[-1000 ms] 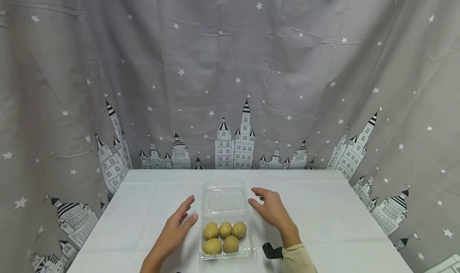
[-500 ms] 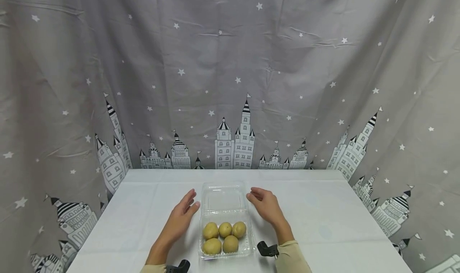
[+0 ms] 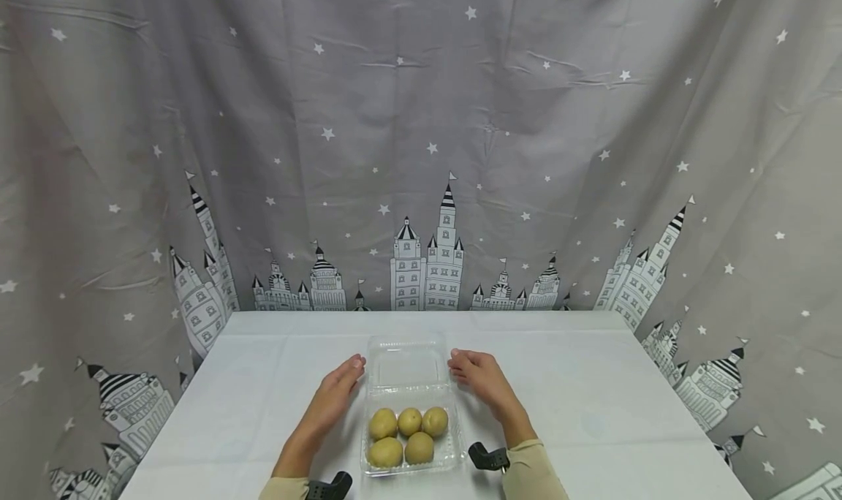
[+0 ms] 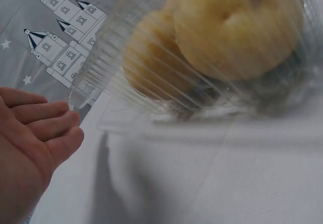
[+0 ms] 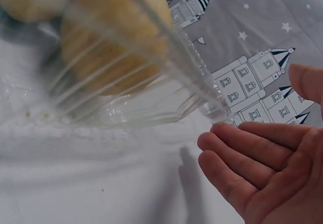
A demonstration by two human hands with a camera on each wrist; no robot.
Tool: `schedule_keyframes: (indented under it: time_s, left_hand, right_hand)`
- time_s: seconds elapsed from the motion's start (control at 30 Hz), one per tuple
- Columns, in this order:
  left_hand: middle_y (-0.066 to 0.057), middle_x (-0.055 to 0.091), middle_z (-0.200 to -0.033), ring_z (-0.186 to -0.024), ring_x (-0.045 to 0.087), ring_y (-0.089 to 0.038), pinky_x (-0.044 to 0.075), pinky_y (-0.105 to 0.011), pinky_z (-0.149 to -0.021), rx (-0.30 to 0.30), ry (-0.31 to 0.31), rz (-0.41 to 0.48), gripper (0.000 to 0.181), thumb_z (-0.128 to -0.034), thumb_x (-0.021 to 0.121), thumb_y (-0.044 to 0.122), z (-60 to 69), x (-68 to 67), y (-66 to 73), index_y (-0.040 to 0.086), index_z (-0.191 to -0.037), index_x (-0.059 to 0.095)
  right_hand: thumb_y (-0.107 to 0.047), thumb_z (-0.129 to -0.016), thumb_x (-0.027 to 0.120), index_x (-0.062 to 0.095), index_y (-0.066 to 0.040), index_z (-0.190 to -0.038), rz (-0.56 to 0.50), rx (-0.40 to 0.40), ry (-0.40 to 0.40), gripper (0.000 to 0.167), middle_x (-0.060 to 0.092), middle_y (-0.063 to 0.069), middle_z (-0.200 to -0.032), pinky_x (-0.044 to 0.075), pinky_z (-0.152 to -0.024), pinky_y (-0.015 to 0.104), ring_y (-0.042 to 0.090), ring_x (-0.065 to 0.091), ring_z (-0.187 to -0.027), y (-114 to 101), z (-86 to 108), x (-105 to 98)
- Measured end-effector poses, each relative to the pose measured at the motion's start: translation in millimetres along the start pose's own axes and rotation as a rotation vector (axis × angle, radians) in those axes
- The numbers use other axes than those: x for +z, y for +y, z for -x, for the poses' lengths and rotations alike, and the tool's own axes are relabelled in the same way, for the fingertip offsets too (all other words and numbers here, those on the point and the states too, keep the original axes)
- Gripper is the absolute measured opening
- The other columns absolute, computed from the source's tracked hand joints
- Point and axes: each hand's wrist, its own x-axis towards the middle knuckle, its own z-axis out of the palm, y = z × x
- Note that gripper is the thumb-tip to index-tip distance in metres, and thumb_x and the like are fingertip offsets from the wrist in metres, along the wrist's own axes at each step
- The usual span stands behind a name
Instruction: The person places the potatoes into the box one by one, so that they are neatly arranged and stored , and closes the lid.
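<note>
A clear plastic clamshell box lies with its lid folded back, away from me, in the head view. Several yellow-brown potatoes sit in its near half, in two rows. My left hand is beside the lid's left edge, fingers extended and held together. On the opposite side, my right hand stands with its fingers pointing at the lid's right edge. Both wrist views show the fingertips of the left hand and right hand right at the lid's corners; whether they touch is unclear.
A white-covered table bears the box, with bare surface to its left and right. Behind it hangs a grey curtain printed with stars and castles. Dark cameras are strapped to both wrists, the left camera and right camera.
Over the last second both hands have come in closer to the lid's sides, and their fingers have drawn together. The box and potatoes stay where they were on the table.
</note>
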Motion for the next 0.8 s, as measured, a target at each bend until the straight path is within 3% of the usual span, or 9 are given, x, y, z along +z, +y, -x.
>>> schedule_keyframes:
  time_s: [0.33,0.63,0.8]
  left_hand:
    - [-0.030,0.031,-0.175,-0.164,0.031,-0.044,0.032,-0.049,-0.130,0.023,-0.005,0.105,0.067,-0.1207,0.040,0.036,0.4,-1.2,3.5,-0.015,-0.164,0.032]
    - [-0.029,0.032,-0.175,-0.163,0.036,-0.044,0.036,-0.045,-0.130,0.036,-0.051,0.232,0.063,-0.1222,0.034,0.031,6.4,-6.9,10.2,-0.011,-0.168,0.026]
    - [-0.028,0.035,-0.174,-0.162,0.039,-0.042,0.038,-0.042,-0.128,0.046,-0.048,0.260,0.062,-0.1222,0.035,0.032,9.6,-9.3,13.9,-0.010,-0.167,0.030]
  right_hand:
    - [-0.039,-0.114,0.058,0.059,0.016,-0.145,-0.063,-0.022,-0.014,0.063,0.073,0.028,-0.136,0.061,-0.110,0.048,0.041,0.073,-0.128,-7,3.4,-2]
    - [-0.036,-0.116,0.056,0.060,0.011,-0.147,-0.113,-0.033,-0.028,0.057,0.073,0.027,-0.137,0.061,-0.109,0.044,0.036,0.075,-0.126,-9,4.7,-7]
    - [-0.036,-0.117,0.054,0.060,0.010,-0.148,-0.115,-0.045,-0.026,0.056,0.073,0.026,-0.140,0.061,-0.109,0.044,0.036,0.075,-0.126,-11,8.3,-9]
